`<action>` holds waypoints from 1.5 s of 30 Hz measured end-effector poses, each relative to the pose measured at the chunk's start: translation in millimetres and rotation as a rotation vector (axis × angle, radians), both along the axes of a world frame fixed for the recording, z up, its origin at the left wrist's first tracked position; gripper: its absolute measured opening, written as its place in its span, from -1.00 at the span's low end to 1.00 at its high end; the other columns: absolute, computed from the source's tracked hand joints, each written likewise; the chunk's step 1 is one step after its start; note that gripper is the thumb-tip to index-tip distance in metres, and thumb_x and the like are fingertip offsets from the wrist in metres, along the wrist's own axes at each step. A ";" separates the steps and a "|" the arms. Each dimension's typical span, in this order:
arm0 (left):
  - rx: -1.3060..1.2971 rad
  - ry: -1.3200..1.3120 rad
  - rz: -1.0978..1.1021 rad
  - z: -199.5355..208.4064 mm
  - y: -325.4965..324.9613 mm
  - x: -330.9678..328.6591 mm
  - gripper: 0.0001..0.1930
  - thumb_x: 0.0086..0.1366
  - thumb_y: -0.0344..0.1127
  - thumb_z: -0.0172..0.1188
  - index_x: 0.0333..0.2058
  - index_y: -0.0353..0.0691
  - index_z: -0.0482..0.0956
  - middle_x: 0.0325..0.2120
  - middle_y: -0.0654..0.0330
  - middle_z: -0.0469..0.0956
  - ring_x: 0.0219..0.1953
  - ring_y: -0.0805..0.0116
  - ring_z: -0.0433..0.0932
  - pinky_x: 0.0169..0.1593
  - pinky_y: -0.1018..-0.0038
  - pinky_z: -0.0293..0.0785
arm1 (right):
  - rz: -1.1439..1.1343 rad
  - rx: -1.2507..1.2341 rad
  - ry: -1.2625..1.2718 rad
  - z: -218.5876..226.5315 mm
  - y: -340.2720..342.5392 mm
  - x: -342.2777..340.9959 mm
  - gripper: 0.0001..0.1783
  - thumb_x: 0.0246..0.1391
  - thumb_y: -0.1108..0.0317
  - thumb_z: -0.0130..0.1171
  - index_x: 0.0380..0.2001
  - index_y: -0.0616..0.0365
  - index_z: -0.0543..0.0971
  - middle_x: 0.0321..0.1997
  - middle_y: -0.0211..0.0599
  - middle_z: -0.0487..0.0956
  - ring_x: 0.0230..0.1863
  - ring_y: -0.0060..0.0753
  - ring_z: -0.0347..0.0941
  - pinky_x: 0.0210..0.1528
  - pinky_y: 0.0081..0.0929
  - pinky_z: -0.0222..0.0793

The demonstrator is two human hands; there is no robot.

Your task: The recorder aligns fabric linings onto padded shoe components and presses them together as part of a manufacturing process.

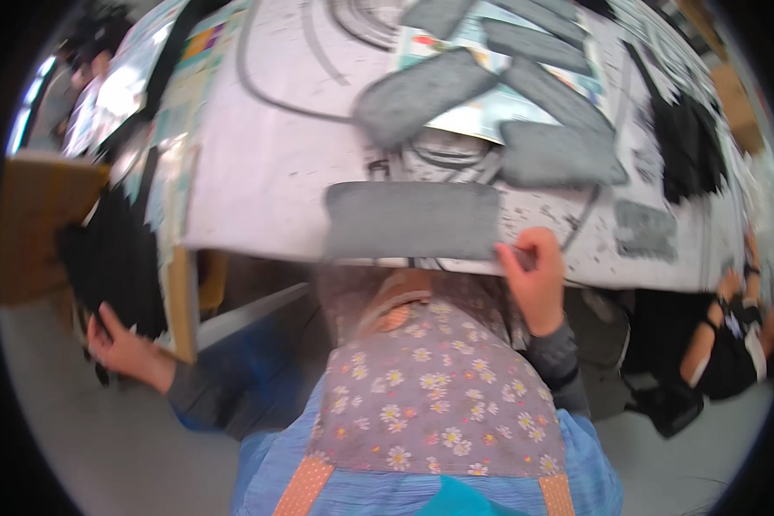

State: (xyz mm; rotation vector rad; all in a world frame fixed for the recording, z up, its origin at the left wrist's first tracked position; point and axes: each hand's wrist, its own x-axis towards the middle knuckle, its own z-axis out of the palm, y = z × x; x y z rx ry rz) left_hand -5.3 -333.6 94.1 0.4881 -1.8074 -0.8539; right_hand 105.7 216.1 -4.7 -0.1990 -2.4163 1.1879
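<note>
A grey, fuzzy-looking rectangular pad [413,220] lies flat along the near edge of the white-covered table. My right hand [537,277] pinches its right end between thumb and fingers. Away to the left, below table height, my left hand [129,351] is closed at the lower end of a bundle of black strips [112,258]. Something thin and dark shows between its thumb and finger, apparently one of the strips. More grey pads [426,95] lie loosely overlapped farther back, partly over a printed sheet [464,120].
Another black bundle [688,142] lies at the table's right, near a small grey patch [645,230]. A cardboard box [43,228] stands at far left, beside a wooden table edge [183,305]. Another person's arm [705,340] shows at right. The white table cover [267,172] has black marks.
</note>
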 end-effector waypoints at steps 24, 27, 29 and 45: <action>0.637 -0.276 -0.970 -10.1 182.9 0.3 -0.71 0.27 -0.55 0.36 -0.05 -0.33 0.55 -0.18 0.20 0.62 -0.16 0.52 0.57 -0.03 0.61 0.47 | 0.055 0.344 0.055 7.2 16.3 16.7 -0.86 0.18 0.61 0.19 -0.18 0.32 0.61 -0.26 -0.09 0.59 -0.25 -0.04 0.49 -0.16 -0.23 0.40; 0.616 -0.373 -1.002 -8.6 194.5 7.1 -0.71 0.25 -0.55 0.37 -0.06 -0.33 0.56 -0.19 0.21 0.63 -0.18 0.52 0.57 -0.04 0.60 0.48 | 0.037 0.348 0.068 12.9 16.4 17.2 -0.83 0.08 0.64 0.31 -0.24 0.28 0.60 -0.30 -0.17 0.55 -0.33 -0.20 0.46 -0.24 -0.35 0.39; 0.470 -0.442 -1.032 -9.9 201.2 10.1 -0.72 0.23 -0.56 0.37 -0.08 -0.33 0.58 -0.21 0.21 0.63 -0.17 0.52 0.57 -0.04 0.59 0.47 | -0.026 0.020 -0.050 12.1 15.9 23.0 -0.81 0.04 0.66 0.35 -0.30 0.26 0.55 -0.32 -0.27 0.49 -0.37 -0.37 0.41 -0.32 -0.49 0.35; 0.700 -0.557 -1.831 -41.3 167.1 -10.1 -0.87 0.22 -0.37 0.12 -0.42 -0.27 0.38 -0.29 -0.07 0.63 -0.28 0.31 0.56 -0.14 0.57 0.42 | 0.066 0.127 0.000 9.9 18.3 22.8 -0.77 -0.01 0.64 0.38 -0.28 0.21 0.58 -0.26 -0.23 0.58 -0.22 -0.20 0.48 -0.29 -0.38 0.47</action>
